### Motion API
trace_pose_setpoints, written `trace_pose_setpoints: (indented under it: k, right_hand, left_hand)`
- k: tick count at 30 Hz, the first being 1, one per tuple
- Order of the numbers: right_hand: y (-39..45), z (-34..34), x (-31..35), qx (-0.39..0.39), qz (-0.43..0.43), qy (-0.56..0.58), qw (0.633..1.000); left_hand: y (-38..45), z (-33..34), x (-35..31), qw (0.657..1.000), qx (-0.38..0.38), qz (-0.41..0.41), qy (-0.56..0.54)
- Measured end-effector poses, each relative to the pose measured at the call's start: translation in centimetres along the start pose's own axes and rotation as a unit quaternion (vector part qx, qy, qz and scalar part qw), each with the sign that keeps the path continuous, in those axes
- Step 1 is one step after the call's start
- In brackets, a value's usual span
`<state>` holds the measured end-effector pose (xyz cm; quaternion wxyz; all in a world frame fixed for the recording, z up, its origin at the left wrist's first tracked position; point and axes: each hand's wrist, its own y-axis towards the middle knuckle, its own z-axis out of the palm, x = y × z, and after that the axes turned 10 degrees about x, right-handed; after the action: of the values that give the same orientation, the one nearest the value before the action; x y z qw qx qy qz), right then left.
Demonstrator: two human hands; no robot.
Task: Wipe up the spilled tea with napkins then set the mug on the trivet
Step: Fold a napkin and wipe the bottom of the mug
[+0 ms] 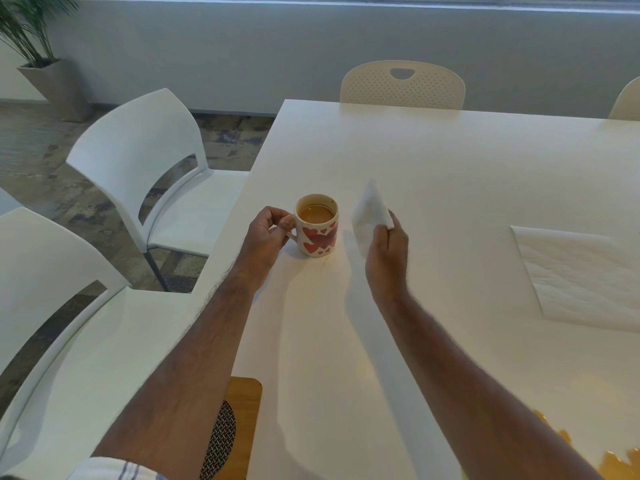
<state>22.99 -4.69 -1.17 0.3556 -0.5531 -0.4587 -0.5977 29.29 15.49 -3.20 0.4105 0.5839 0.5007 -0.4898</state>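
A white mug [318, 233] with red hearts, holding brown tea, stands on the white table [450, 161] near its left edge. My left hand [266, 237] grips the mug's handle. Just right of the mug, my right hand [386, 254] pinches a white napkin [370, 213] lifted above the table. A faint brownish smear shows on the table by the mug's base. Amber tea puddles [620, 465] lie at the bottom right corner. A wooden trivet [242, 410] with a woven dark centre sits at the near table edge, partly hidden under my left forearm.
A spread white napkin sheet [581, 275] lies on the table's right side. White chairs [145, 161] stand along the left, a cream perforated chair [403, 86] at the far side. A potted plant [41, 64] stands at the back left.
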Motion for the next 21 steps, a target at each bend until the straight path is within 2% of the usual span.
trace_pose_setpoints:
  k: [6, 18, 21]
  right_hand:
    - [0.8, 2.8, -1.5, 0.128, -0.002, -0.033, 0.991]
    - [-4.0, 2.2, -1.3, 0.134, -0.029, -0.070, 0.988]
    - [-4.4, 0.8, -0.7, 0.105, -0.046, -0.096, 0.989]
  left_hand:
    - [0.1, -0.3, 0.2, 1.000, 0.002, 0.001, 0.004]
    - [0.1, -0.3, 0.0, 1.000, 0.003, 0.004, 0.021]
    - [0.1, -0.3, -0.1, 1.000, 0.005, -0.002, 0.016]
